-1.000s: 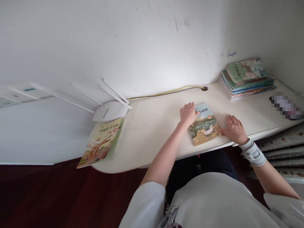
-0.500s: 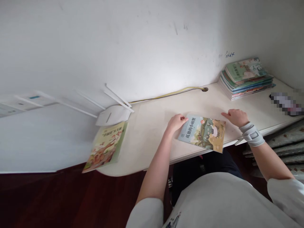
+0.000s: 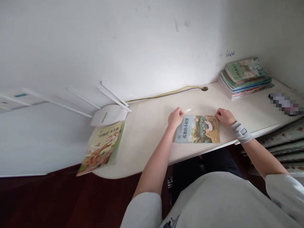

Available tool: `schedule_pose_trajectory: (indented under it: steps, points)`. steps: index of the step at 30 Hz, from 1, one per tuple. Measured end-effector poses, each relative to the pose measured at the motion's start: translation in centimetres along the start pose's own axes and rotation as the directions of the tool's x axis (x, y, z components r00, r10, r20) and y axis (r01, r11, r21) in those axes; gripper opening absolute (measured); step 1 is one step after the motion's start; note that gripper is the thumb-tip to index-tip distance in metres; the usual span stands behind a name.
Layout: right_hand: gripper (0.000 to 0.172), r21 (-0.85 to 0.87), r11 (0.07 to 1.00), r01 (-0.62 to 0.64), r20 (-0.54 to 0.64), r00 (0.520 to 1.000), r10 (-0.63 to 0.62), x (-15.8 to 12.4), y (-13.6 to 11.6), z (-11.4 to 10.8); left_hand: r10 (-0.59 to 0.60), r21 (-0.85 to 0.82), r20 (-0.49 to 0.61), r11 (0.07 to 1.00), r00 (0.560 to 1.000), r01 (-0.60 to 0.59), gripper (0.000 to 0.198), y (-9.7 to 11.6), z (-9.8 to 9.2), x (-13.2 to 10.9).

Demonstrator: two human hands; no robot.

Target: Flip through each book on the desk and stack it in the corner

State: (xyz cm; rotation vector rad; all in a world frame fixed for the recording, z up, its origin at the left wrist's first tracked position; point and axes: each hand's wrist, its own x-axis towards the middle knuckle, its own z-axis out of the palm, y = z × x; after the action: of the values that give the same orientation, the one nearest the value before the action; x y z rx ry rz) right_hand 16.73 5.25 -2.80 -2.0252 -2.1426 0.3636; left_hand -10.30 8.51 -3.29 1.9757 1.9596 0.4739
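Note:
A picture book [image 3: 200, 129] with a blue and tan cover lies near the front edge of the white desk. At its upper left corner is my left hand [image 3: 175, 117], fingers pinched on the book's edge. My right hand [image 3: 225, 116], with a grey wrist wrap, is closed at the upper right corner. A shiny clear strip, perhaps film, shows just above the book. Whether both hands grip the book or this film is too small to tell for sure.
On the left, another book [image 3: 102, 147] overhangs the desk [image 3: 142, 133] beside a white router [image 3: 109, 114] with antennas. A stack of books [image 3: 247, 77] stands at the back right, near a blurred phone [image 3: 285, 103]. Cables run along the wall into a hole.
My right hand has moved left to the book's upper right corner and closed there. The book has turned to lie straighter and shifted slightly left.

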Motion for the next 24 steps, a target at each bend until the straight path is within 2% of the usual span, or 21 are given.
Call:
schedule_pose_trajectory:
  steps: [3,7,13,16,19,22,24]
  points:
    - [0.026,-0.12,0.993,-0.008,-0.068,0.998,-0.001,2.6,-3.0,0.4,-0.057,0.142,-0.079,0.987,0.995,0.068,0.018,-0.5,-0.3,-0.4]
    - [0.03,-0.2,0.98,-0.006,-0.061,0.998,-0.007,4.9,-5.5,0.7,-0.085,0.257,-0.142,0.959,0.986,0.12,0.027,-0.1,0.1,-0.5]
    - [0.032,-0.212,0.977,-0.034,-0.098,0.995,0.013,5.1,-5.6,1.4,-0.097,0.247,-0.138,0.96,0.986,0.129,0.035,0.7,-0.3,-1.1]
    - [0.033,-0.219,0.975,-0.034,-0.096,0.995,0.013,5.1,-5.3,1.6,0.007,0.304,-0.158,0.952,0.987,0.041,0.046,2.0,-0.6,-2.5]
    - [0.034,-0.23,0.973,-0.031,-0.101,0.995,0.008,5.1,-5.3,1.6,0.105,0.349,-0.071,0.934,0.992,-0.074,0.053,3.8,0.1,-4.1]
    - [0.032,-0.232,0.972,-0.029,-0.098,0.995,0.006,5.1,-5.3,1.7,0.095,0.321,0.093,0.939,0.991,-0.121,0.066,4.7,1.6,-4.9]
    - [0.032,-0.223,0.974,-0.032,-0.102,0.995,0.009,5.2,-5.1,1.6,0.081,0.305,0.126,0.945,0.989,-0.117,0.073,4.6,2.5,-5.0]
